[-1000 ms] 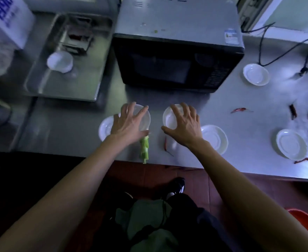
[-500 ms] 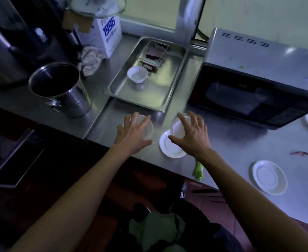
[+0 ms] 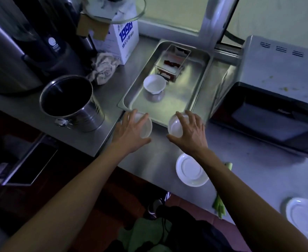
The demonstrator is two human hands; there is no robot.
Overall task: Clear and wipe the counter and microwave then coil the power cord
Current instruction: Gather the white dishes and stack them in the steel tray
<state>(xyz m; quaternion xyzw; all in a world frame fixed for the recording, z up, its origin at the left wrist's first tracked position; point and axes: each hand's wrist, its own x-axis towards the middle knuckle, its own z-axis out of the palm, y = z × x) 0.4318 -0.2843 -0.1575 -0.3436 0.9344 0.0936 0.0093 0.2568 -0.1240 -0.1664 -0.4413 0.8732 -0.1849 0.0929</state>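
Risk: steel surface [image 3: 87, 140] steps down at its front-left edge right under the left bowl; a slip drops it to the floor. Silver-and-black microwave [image 3: 277, 99] sits far right, crumbs on top. Shallow steel tray [image 3: 191, 99] just ahead has open room beside its footed white bowl [image 3: 154, 84]. Steel pot [image 3: 71, 104] crowds the left. White saucer [image 3: 191, 170] lies below the right wrist. Left hand [image 3: 131, 131] and right hand [image 3: 189, 131] each grip a small white bowl [image 3: 144, 126] [image 3: 175, 126] from above, fingers curled over the rims.
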